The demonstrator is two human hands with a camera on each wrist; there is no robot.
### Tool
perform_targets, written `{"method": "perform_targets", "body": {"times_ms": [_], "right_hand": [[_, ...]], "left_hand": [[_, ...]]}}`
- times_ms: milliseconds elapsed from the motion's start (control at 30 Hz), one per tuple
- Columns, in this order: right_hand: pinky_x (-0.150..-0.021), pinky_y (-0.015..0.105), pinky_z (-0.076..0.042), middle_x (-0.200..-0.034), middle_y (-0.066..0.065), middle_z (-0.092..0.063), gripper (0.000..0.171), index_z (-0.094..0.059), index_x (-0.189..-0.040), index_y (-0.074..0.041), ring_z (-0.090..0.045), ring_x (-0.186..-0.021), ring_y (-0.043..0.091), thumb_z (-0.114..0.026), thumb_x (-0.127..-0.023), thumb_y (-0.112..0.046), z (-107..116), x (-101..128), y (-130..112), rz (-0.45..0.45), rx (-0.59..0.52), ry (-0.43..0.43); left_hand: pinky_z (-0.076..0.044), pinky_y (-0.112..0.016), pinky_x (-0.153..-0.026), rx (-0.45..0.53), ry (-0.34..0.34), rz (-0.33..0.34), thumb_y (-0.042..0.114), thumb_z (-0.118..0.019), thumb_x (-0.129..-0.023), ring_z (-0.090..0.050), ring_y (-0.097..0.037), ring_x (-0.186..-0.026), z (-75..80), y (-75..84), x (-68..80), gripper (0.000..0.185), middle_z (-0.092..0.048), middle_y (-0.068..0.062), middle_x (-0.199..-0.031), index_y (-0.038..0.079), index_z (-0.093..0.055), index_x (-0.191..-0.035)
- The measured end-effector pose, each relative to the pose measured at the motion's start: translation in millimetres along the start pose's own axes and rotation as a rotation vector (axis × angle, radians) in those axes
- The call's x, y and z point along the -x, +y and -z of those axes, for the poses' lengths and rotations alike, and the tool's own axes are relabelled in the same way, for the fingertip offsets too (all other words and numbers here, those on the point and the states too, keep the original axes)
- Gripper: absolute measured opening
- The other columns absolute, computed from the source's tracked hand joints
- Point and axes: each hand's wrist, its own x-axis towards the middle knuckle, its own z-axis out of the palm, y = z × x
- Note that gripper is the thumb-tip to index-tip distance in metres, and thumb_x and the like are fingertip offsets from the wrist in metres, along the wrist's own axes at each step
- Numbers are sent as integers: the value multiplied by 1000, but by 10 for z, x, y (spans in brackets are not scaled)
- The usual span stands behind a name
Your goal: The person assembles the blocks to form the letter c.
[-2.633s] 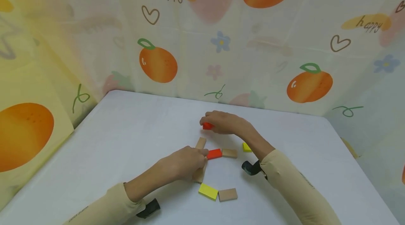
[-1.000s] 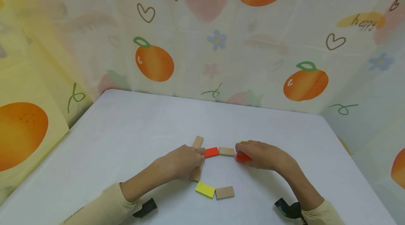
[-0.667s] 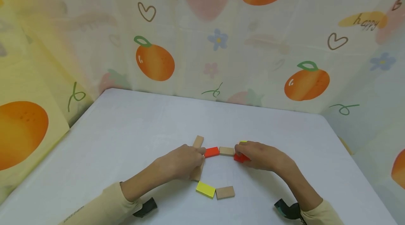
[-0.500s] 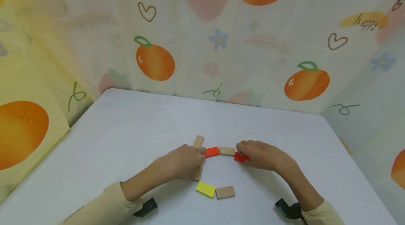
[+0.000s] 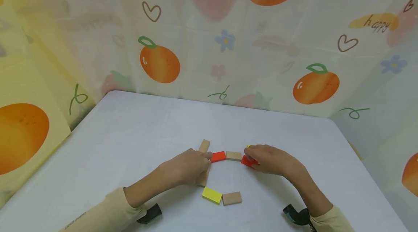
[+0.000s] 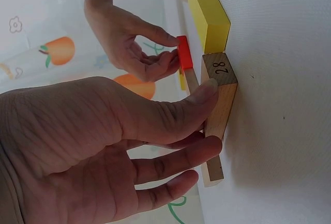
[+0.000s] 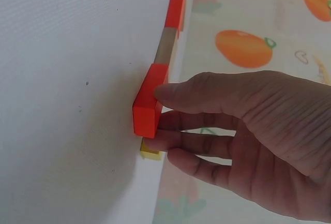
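My left hand [image 5: 187,168] holds a plain wooden block marked 28 [image 6: 222,97], thumb on its near side and fingers round the far side. Another plain wooden block [image 5: 204,145] extends beyond that hand. On the right, my right hand [image 5: 272,159] pinches a red block [image 7: 147,97] low at the table, its end right at the right end of a plain block [image 5: 233,156]. That plain block joins a second red block [image 5: 218,157], which reaches to the left hand's fingertips. A yellow block [image 5: 249,146] is mostly hidden behind the right hand.
Nearer the person, a yellow block [image 5: 211,195] runs off the end of the left-hand wooden block, with a plain block [image 5: 232,198] at its right end. All lie on a white-covered table [image 5: 156,123]. A fruit-printed curtain [image 5: 196,61] stands behind it.
My right hand has brought the red block from the back of the table toward me and right, then closed the small gap to the plain block. My left hand has stayed in place.
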Motion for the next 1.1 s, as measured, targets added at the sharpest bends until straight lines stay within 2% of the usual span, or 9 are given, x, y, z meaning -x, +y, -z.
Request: {"method": "perform_targets", "body": {"times_ms": [267,633,1100], "right_hand": [[-75,23,-59,-87,-3,-66,25,-64,-103,-12,-56,-79,8,-84,-87,-10,-21,-17,12,27,44,27],[-77,26,-60,-89,-1,-66,25,-65,-105,-11,-58,-81,10,-83,-88,-11,-9,-21,11,-9,33,17],[-78,27,-60,-90,-1,-67,25,-65,-104,-11,-58,-83,10,-84,-87,-10,-5,-18,9,-12,19,4]], "left_hand": [[-60,-18,-76,-21,10,-10,19,-93,-78,-64,-12,-78,10,-2,7,34,-69,4,-105,14,-79,-108],[-59,-18,-76,-18,5,-3,20,-94,-77,-65,-12,-79,2,-7,0,36,-69,4,-106,13,-78,-109],[-59,-18,-75,2,6,-2,19,-95,-76,-65,-12,-79,-2,0,-2,37,-68,4,-106,13,-79,-109]]}}
